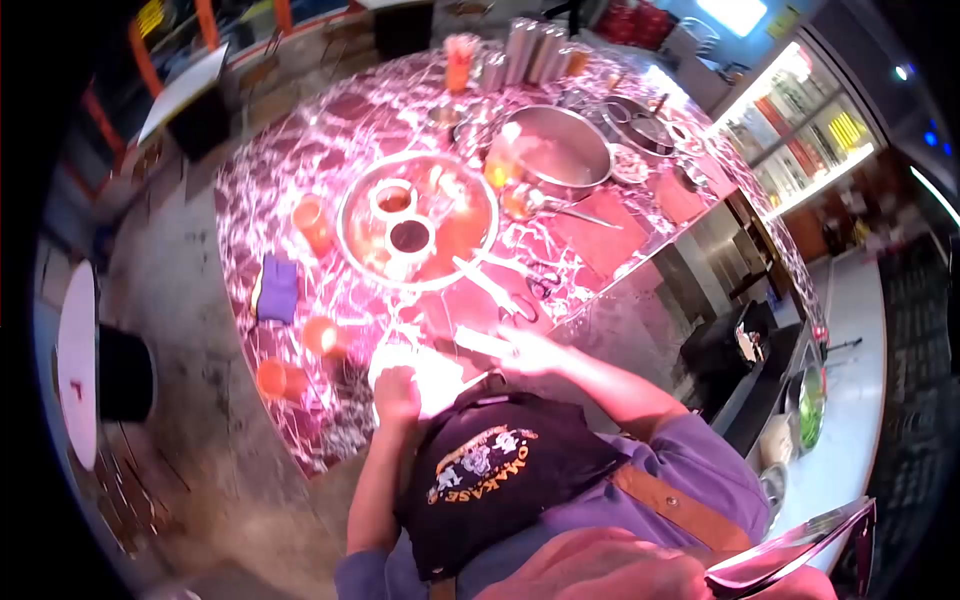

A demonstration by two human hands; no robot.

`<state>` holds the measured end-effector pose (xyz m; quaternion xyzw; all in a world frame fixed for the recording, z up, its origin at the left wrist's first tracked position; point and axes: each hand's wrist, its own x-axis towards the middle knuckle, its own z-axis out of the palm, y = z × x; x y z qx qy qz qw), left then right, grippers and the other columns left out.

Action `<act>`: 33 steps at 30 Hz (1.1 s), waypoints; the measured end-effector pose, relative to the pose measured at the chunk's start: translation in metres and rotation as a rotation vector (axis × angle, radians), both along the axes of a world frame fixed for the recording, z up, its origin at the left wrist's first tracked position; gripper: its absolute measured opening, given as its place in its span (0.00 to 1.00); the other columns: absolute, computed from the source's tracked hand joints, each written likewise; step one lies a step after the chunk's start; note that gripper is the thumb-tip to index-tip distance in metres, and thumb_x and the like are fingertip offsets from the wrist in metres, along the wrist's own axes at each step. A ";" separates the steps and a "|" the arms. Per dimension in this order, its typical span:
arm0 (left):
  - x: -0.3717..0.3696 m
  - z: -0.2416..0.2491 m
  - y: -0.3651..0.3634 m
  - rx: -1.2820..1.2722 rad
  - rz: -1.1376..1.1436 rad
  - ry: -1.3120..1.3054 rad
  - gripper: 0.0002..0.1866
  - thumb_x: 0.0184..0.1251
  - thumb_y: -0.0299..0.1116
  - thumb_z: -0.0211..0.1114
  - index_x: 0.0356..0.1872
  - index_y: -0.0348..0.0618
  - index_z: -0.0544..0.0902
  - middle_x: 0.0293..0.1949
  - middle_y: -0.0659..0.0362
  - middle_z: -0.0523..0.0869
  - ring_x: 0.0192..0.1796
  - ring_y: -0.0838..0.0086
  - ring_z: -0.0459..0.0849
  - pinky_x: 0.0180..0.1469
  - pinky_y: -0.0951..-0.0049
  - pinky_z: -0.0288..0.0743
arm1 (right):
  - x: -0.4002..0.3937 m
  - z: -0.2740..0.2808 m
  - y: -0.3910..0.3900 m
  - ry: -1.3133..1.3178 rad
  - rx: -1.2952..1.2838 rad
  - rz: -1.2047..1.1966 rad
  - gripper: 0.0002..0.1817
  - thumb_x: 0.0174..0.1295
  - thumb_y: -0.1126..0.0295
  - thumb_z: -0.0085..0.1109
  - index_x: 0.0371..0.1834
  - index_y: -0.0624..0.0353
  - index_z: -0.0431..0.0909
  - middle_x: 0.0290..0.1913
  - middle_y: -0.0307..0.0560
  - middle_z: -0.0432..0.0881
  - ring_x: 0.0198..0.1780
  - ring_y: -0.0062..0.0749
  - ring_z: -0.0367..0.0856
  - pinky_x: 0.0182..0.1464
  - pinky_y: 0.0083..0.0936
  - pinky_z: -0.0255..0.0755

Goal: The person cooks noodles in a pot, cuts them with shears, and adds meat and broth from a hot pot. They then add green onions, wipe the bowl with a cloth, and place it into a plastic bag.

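Observation:
My left hand is closed at the edge of a glaring white object near the counter's front edge; overexposure hides what kind it is. My right hand grips a pale, long, narrow object that points left over the counter, its details washed out. Just beyond lie white-bladed scissors or tongs with looped handles. Farther on stands a large round tray of reddish contents, with two white-rimmed cups of dark liquid in it.
On the left are several orange cups and a folded purple cloth. A big metal pot, a ladle and a lidded pan stand at the back right. The marbled counter's edge runs along the left.

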<state>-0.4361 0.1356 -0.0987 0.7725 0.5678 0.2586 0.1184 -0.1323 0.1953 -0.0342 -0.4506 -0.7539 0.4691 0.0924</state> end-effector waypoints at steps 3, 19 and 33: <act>-0.009 -0.002 0.005 -0.067 0.060 -0.242 0.18 0.56 0.25 0.58 0.50 0.37 0.78 0.33 0.49 0.82 0.38 0.56 0.81 0.41 0.63 0.75 | 0.019 -0.017 -0.035 -0.156 0.200 -0.040 0.27 0.55 0.58 0.60 0.57 0.57 0.71 0.46 0.57 0.81 0.47 0.51 0.81 0.49 0.40 0.75; -0.014 -0.001 0.007 -0.290 0.214 -0.470 0.12 0.59 0.32 0.65 0.37 0.32 0.79 0.33 0.44 0.83 0.39 0.55 0.83 0.41 0.62 0.74 | -0.066 0.010 -0.001 -0.508 0.510 0.262 0.24 0.51 0.63 0.65 0.50 0.60 0.72 0.44 0.54 0.79 0.49 0.48 0.79 0.49 0.41 0.74; -0.041 0.020 0.009 -0.620 0.211 -0.771 0.14 0.62 0.33 0.63 0.45 0.36 0.82 0.32 0.58 0.86 0.33 0.80 0.80 0.36 0.75 0.73 | -0.103 0.006 0.022 -0.447 0.644 0.438 0.27 0.46 0.61 0.67 0.48 0.61 0.72 0.43 0.54 0.82 0.48 0.45 0.81 0.51 0.42 0.73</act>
